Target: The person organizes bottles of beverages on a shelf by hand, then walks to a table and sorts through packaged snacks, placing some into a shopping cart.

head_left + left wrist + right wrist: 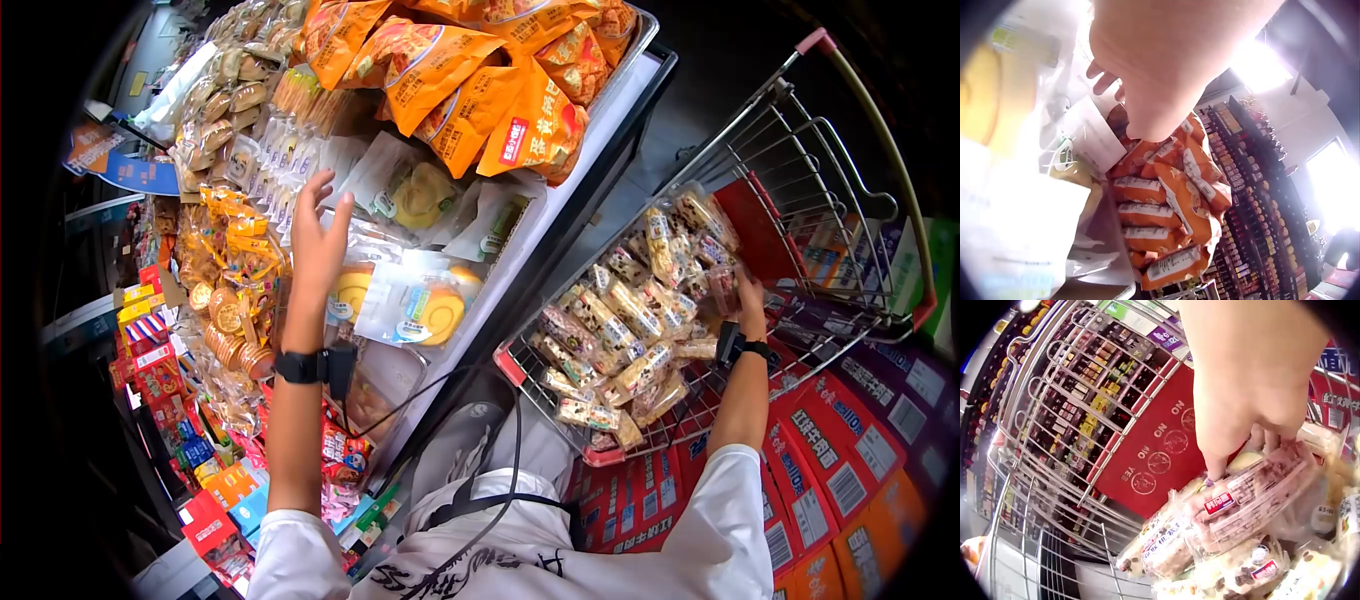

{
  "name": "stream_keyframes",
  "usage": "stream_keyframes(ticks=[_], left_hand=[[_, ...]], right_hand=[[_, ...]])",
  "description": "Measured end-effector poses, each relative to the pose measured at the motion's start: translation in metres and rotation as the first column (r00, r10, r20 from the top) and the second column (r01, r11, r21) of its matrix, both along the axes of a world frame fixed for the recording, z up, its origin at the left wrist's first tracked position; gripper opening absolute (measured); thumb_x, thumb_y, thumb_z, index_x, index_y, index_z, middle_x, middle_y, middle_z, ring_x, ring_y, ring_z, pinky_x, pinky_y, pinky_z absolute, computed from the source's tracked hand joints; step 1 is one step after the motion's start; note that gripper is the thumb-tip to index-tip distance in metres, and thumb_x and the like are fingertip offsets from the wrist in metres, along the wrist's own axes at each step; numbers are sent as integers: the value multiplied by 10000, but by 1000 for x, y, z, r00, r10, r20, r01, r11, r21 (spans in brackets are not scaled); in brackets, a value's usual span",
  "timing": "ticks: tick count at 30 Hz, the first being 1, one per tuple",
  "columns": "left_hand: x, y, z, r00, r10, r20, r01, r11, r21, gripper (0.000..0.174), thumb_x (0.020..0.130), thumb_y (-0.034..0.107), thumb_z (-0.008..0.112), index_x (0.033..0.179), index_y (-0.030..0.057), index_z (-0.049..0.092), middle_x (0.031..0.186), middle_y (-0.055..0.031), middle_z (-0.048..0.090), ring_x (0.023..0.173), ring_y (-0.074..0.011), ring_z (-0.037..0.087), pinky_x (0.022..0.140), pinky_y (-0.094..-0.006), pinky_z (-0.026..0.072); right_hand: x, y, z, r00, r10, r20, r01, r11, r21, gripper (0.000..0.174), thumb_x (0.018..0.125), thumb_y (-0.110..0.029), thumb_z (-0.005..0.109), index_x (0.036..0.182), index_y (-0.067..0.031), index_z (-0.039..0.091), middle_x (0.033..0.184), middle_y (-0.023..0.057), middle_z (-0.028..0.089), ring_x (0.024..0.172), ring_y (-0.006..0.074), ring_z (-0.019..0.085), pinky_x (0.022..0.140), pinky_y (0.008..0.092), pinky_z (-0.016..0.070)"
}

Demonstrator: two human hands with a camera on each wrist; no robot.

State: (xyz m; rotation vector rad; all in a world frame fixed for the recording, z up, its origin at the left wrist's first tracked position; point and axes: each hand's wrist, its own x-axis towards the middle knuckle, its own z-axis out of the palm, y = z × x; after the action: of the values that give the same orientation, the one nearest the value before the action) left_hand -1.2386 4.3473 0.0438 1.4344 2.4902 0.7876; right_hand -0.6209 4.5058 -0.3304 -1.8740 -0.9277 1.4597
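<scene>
In the head view the left hand (320, 240) is raised over the display of clear-wrapped pastries (415, 310), its fingers extended and nothing held. The left wrist view shows that hand (1147, 81) near a white card and orange snack bags (1175, 200). Inside the shopping cart (507, 362), the right hand (750, 305) is at the pile of wrapped bars (610, 320). Seen from the right wrist, the right hand (1250, 394) grips a clear pack with a red label (1247, 494), thumb at its near edge and fingers behind, on top of other packs.
Orange snack bags (540, 120) are heaped at the display's far end. Smaller packaged snacks (235, 330) lie left of the left arm. Red cartons (800, 450) are stacked beside and below the cart. A dark cable hangs between the arms.
</scene>
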Motion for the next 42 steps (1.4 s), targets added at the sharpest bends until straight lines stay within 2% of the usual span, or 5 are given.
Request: stream_keyframes(ticks=[13,15,29,39,42], left_hand=[[75,-38,14,960,-189,-206,168,979,-114,379,853,47,631,1213,0,520,1336,-198,505,1241,-344,489,1051,-396,368],[76,-36,10,955,-216,-204,192,972,-135,382,859,51,626,1220,-3,516,1338,-198,504,1239,-347,490,1044,-398,375],[115,-16,33,939,-344,13,344,939,11,388,856,24,614,1231,-19,525,1313,-188,532,1231,-303,507,1064,-375,352],[164,-53,38,371,-239,897,164,968,190,661,886,134,681,1409,6,298,1353,-147,471,1196,-187,498,1034,-335,373],[154,-44,56,553,-102,827,-103,976,190,458,880,89,684,1267,5,456,1149,-93,597,1023,-128,578,886,-267,458]], right_hand=[[-15,-26,-15,528,-451,-720,1,848,-530,185,926,-223,652,933,-61,563,666,-21,536,489,78,479,435,215,400],[-62,-33,46,858,-418,-300,345,900,-268,239,894,-237,703,945,-61,549,654,-21,530,450,86,461,393,224,362],[-87,-127,179,651,-717,-251,754,648,105,444,827,-116,650,1210,-20,447,1141,102,563,1051,240,570,859,381,492],[-261,-160,343,418,-156,-895,56,988,-146,615,772,-75,709,1321,-30,435,1219,99,587,1113,229,582,1014,403,462],[-322,-169,366,358,-20,-934,-160,984,-82,588,797,-62,734,1313,-37,455,1215,85,588,1092,201,591,936,340,489]])
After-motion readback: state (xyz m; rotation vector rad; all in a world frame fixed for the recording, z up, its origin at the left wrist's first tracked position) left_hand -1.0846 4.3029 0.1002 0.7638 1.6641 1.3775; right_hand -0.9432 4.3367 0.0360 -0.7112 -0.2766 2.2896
